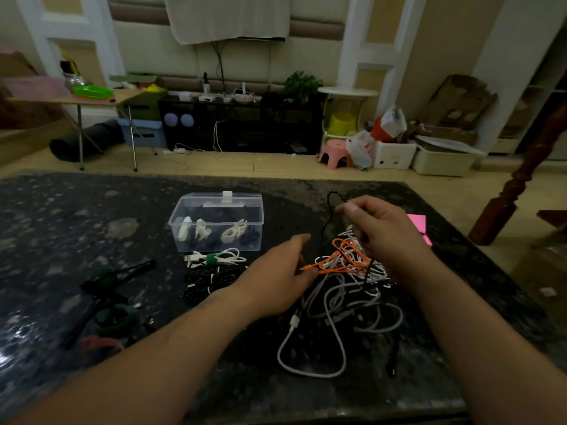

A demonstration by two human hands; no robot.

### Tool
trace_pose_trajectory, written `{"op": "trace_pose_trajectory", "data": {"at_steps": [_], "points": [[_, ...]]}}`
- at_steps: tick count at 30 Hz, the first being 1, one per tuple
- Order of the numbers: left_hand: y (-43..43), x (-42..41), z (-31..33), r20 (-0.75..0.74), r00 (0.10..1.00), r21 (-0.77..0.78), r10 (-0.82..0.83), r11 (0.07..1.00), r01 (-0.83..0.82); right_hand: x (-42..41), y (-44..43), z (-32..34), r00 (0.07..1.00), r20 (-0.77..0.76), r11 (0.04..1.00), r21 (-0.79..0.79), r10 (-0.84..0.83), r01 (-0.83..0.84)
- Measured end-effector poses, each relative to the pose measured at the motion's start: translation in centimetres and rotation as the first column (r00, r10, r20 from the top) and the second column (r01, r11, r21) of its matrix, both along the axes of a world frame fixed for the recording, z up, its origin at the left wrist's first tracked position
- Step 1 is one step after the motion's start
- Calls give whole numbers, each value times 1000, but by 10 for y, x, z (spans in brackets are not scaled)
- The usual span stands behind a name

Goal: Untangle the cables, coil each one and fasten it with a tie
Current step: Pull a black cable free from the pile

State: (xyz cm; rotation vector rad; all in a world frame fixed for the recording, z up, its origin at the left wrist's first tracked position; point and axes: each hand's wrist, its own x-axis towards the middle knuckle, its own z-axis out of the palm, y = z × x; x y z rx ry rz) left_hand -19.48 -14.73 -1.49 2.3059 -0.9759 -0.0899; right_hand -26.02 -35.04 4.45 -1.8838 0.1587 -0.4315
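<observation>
Near right edge of table [92,210], right grip [386,234] pinching black cable [329,210], left grip [276,280] pinching orange cable [340,262]

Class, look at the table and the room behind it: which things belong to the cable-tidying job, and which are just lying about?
Job in hand:
white cable tangle; orange cable, pinched by the left hand; black braided cable, pinched by the right hand; tied white coil; black coils; green ties; clear plastic box.

Lying about:
pink sticky notes; pink stool; potted plant; folding table.
</observation>
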Motion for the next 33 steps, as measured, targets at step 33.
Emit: {"op": "trace_pose_trajectory", "data": {"at_steps": [33], "points": [[8, -13, 53, -568, 792, -682, -225, 667, -299, -6, 31, -3, 877, -321, 924, 258, 357, -282]]}}
